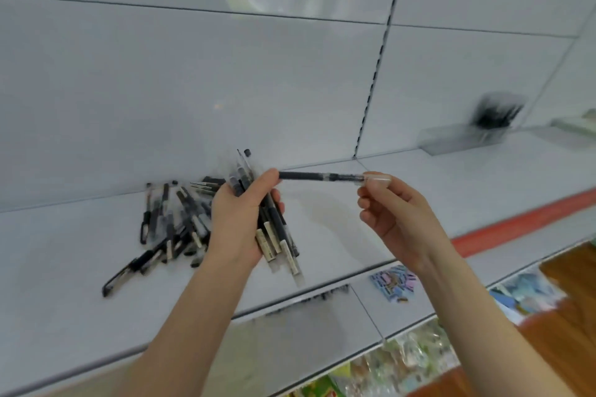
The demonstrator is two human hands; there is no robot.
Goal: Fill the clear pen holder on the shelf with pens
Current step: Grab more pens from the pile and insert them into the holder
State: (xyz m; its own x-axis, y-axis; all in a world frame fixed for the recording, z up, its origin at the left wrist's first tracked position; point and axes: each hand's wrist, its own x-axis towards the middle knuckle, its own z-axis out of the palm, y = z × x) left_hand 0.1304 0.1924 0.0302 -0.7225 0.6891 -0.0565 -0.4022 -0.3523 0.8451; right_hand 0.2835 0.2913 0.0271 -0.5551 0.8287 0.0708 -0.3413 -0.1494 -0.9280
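My left hand [240, 219] grips a bundle of black pens [277, 235] above the white shelf [338, 229]. A single black pen [319, 176] lies level between both hands. My right hand [390, 206] pinches its clear capped end, and the left thumb touches the other end. A loose pile of black pens [171, 226] lies on the shelf left of my left hand. The clear pen holder [483, 129], blurred and with several dark pens standing in it, sits far right at the back of the shelf.
A vertical slotted rail [375, 74] splits the white back panel. A red strip [522, 222] runs along the shelf edge at right. Colourful packaged goods [393, 280] lie on lower shelves. A wooden floor [567, 316] shows at bottom right.
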